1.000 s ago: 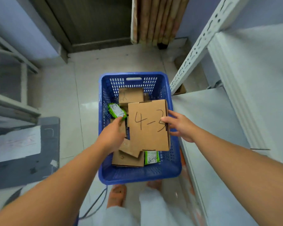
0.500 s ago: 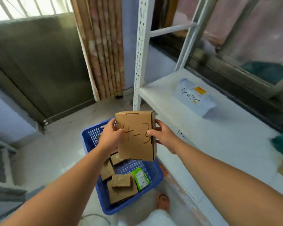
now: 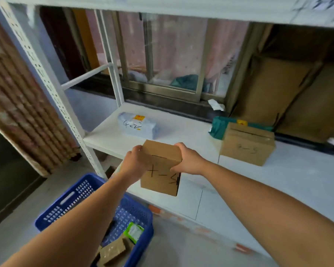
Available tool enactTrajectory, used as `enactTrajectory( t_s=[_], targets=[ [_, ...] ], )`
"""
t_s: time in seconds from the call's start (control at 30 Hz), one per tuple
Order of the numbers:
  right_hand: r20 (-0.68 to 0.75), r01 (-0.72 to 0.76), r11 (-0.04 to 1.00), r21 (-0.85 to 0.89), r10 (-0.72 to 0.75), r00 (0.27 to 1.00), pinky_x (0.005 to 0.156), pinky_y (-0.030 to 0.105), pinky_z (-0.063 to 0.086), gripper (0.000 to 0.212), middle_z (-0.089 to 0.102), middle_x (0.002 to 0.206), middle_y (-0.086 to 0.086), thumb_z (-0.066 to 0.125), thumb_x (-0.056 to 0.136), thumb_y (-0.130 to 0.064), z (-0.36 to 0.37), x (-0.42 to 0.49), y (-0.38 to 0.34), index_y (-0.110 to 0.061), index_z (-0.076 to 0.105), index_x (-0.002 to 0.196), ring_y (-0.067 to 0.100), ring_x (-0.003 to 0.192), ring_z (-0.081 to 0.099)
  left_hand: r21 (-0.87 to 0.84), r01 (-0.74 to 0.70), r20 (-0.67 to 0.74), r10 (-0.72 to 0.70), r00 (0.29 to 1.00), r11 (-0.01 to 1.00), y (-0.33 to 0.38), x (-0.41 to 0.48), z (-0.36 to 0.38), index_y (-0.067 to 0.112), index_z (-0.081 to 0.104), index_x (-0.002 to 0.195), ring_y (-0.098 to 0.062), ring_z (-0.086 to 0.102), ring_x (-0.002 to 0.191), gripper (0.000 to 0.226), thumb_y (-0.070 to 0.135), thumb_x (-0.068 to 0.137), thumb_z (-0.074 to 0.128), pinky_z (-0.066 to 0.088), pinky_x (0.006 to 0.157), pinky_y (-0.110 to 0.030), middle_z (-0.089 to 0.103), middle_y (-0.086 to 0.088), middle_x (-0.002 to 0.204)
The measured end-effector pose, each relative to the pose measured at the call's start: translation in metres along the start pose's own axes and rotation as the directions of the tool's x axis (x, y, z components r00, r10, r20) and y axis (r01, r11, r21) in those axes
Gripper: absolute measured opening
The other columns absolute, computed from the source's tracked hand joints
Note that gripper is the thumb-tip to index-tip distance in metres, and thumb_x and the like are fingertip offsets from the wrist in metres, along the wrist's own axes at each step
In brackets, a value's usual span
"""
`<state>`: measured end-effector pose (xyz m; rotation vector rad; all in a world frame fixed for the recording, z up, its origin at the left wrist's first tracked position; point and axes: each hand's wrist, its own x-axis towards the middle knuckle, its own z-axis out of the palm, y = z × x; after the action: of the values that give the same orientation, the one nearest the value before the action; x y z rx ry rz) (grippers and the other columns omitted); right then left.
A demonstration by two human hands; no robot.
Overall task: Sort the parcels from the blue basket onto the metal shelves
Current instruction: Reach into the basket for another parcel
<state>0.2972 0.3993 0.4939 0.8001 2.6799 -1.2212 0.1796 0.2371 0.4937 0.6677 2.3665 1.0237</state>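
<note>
A brown cardboard box (image 3: 162, 178) with "4-3" handwritten on its front is held upright over the front edge of the white metal shelf (image 3: 181, 132). My left hand (image 3: 134, 162) grips its left side and my right hand (image 3: 187, 160) grips its right side near the top. Below on the floor stands the blue basket (image 3: 69, 201), with a small brown box (image 3: 114, 251) and a green-edged packet (image 3: 133, 232) inside; my left forearm hides part of it.
On the shelf lie a pale blue bag (image 3: 137, 126) marked "4-2" at the back left, a cardboard box (image 3: 247, 145) to the right and a green parcel (image 3: 220, 126) behind it. A perforated white upright (image 3: 52, 89) stands left. A higher shelf (image 3: 162, 6) runs overhead.
Both hands lifted the "4-3" box out of the blue basket and carried it up and to the right, over the shelf's front edge. The view swung up from the floor to the shelf.
</note>
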Motion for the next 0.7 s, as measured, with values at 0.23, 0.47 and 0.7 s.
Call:
enactTrajectory(
  t_s=[0.23,0.47,0.7],
  targets=[
    [-0.105,-0.151,0.987,-0.045,0.146,0.984,0.087,0.031,0.048,0.080,0.026,0.123,0.006,0.075,0.075,-0.020,-0.062,-0.096,0.105,-0.027,0.027,0.138,0.024,0.098,0.049,0.195,-0.177,0.206,0.136,0.969,0.965,0.074,-0.039,0.108,0.012,0.041,0.135,-0.023,0.055,0.092,0.050,0.013,0.087,0.057,0.038,0.073,-0.025,0.067,-0.009,0.103],
    [-0.204,-0.235,0.971,-0.038,0.223,0.953,0.096,0.034,0.046,0.092,0.026,0.130,0.006,0.077,0.074,-0.019,-0.115,-0.154,0.185,-0.030,0.021,0.147,0.024,0.107,0.048,0.244,-0.302,0.335,0.212,0.918,0.921,0.131,-0.065,0.197,0.019,0.028,0.145,-0.025,0.060,0.106,0.062,0.020,0.090,0.055,0.043,0.086,-0.027,0.061,-0.006,0.123],
    [-0.287,-0.317,0.948,-0.016,0.299,0.910,0.083,0.030,0.050,0.088,0.027,0.131,0.010,0.070,0.081,-0.015,-0.134,-0.157,0.225,-0.032,0.016,0.148,0.026,0.098,0.051,0.195,-0.339,0.431,0.231,0.872,0.920,0.157,-0.057,0.240,0.025,0.020,0.146,-0.018,0.054,0.089,0.066,0.020,0.091,0.055,0.043,0.071,-0.024,0.057,-0.004,0.126]
  ],
)
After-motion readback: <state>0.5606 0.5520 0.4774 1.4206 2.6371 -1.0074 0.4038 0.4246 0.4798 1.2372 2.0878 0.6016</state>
